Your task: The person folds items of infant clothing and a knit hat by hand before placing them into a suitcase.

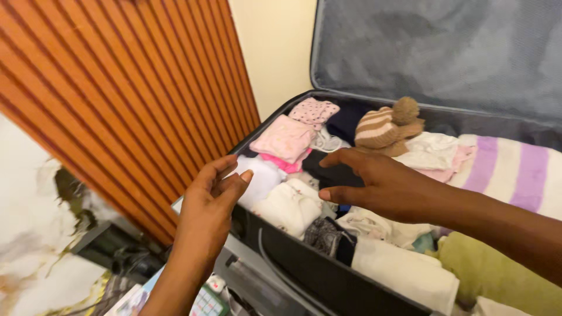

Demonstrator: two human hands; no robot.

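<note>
An open black suitcase (304,266) is packed with folded small clothes. My left hand (212,196) hovers at its near left rim, fingers apart, holding nothing, close to a white folded garment (263,178). My right hand (374,181) reaches over the middle of the case, thumb and fingers spread, empty, just above a dark garment (328,174) and a white bundle (291,206). A pink folded top (285,139) and a brown striped knit hat with a pompom (386,126) lie farther back.
The suitcase's grey lid (445,47) stands open behind. A white and purple striped blanket (515,169) and a green cloth (497,275) fill the right side. A slatted wooden panel (117,88) rises at left. Small items lie on the floor at lower left.
</note>
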